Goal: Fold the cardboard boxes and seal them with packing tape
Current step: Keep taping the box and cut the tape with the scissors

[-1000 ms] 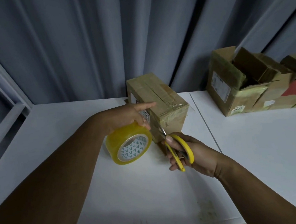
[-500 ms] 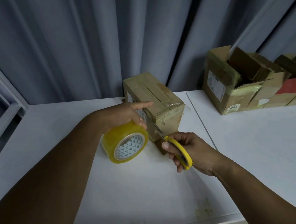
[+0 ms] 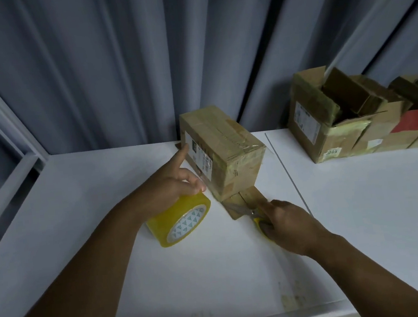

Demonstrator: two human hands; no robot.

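Left hand (image 3: 166,188): index finger straight, tip at the labelled side of the taped cardboard box (image 3: 226,141); other fingers curl over the yellow tape roll (image 3: 183,220). Right hand (image 3: 291,224) grips the yellow scissors (image 3: 257,221), blades at the box's near flap. Box stands on the white table (image 3: 110,259); open boxes (image 3: 341,129) well apart, right.

Yellow tape roll (image 3: 163,223), triangle-printed inside; scissors (image 3: 254,216) apparently yellow-handled.
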